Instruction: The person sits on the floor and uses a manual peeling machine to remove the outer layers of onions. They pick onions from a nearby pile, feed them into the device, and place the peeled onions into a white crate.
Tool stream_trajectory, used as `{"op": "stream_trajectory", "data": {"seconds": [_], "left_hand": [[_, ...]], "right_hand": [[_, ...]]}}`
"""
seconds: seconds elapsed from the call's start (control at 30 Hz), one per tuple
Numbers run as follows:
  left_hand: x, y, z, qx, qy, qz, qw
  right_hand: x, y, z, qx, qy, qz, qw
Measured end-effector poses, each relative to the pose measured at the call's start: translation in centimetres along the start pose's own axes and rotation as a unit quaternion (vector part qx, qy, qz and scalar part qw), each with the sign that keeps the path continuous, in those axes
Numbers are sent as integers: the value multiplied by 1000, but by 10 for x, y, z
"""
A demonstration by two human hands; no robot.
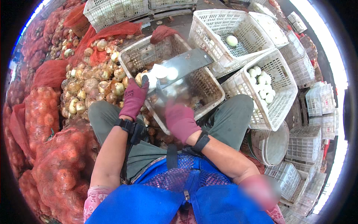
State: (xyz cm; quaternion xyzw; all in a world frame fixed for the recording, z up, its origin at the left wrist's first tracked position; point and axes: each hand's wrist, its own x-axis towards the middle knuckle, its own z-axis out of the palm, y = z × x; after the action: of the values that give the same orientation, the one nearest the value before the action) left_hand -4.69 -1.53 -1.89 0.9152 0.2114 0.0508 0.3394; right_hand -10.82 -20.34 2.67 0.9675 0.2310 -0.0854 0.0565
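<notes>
My left hand (136, 96), in a maroon glove, grips an onion (151, 81) at the left rim of a dirty white plastic crate (217, 87) between my knees. The onion is washed out by glare. My right hand (180, 119), gloved too and blurred by motion, is closed around what looks like a knife (160, 92); its blade points up at the onion. A flat grey board (193, 62) lies across the crate. Near its left end, a bright round shape, seemingly a peeled onion (172, 73), shows in the glare. Peelings inside the crate are blurred.
Unpeeled onions (92, 84) are heaped at my left, beside red mesh sacks (64, 168) of onions. To my right, one crate (270, 119) holds several peeled onions (261, 84); another (205, 36) holds a peeled onion (232, 41). A bucket (275, 145) stands by my right knee.
</notes>
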Motion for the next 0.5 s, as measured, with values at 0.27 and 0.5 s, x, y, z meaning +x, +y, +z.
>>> {"op": "stream_trajectory", "data": {"seconds": [0.27, 0.5], "left_hand": [[-1, -6, -3, 15, -19, 38, 999], [9, -16, -4, -104, -34, 23, 994]], "right_hand": [[24, 4, 8, 65, 10, -43, 997], [57, -11, 91, 37, 129, 16, 991]]}}
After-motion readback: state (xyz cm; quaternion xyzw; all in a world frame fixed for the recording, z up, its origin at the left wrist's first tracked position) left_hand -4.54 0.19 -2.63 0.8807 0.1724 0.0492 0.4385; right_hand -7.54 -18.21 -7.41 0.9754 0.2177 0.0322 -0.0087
